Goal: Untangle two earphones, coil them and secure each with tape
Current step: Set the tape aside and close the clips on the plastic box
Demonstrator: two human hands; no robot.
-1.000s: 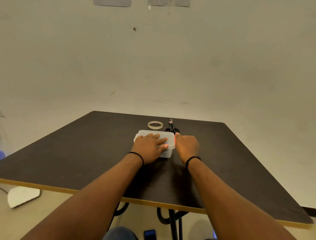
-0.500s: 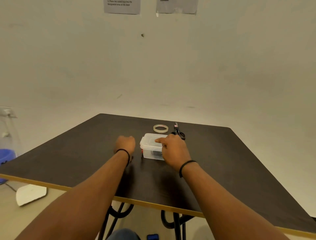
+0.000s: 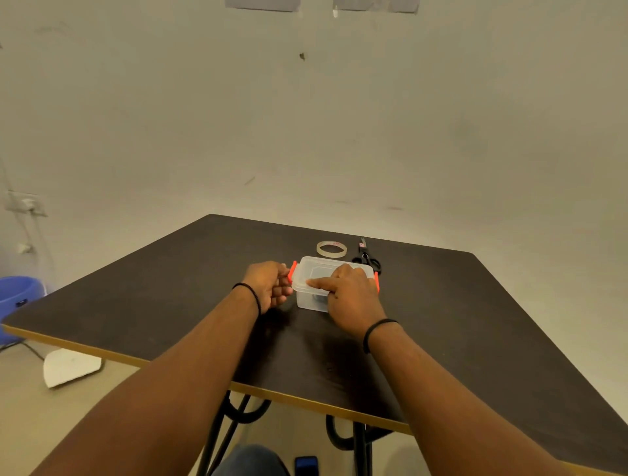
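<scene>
Surface: dark brown table (image 3: 458, 322) with a pale yellow edge band, filling the lower centre and right of the frame; black metal legs show beneath its near edge.

Room: plain off-white wall (image 3: 306, 119) across the upper frame; paper sheets (image 3: 263, 4) cut off by the top edge, text unreadable. Blue bucket (image 3: 18, 299) at the left edge, partly cut off. White scrap (image 3: 69, 368) on the floor at lower left.

Items at frame centre: clear plastic box (image 3: 311, 300), lid on, with an orange latch (image 3: 293, 270) on its left end. Tape roll (image 3: 331, 248) lies flat just beyond the box; black-handled scissors (image 3: 366, 256) lie to the right of the roll.

Hard to make out: a dark shape shows through the box wall; whether it is the earphones cannot be told. The box's right part is covered by a hand.

Hands: left hand (image 3: 270, 283), fingers curled, sits against the left latch; whether it grips the latch cannot be told. Right hand (image 3: 350, 297) rests on the lid, forefinger stretched out along it, other fingers bent, gripping nothing.
</scene>
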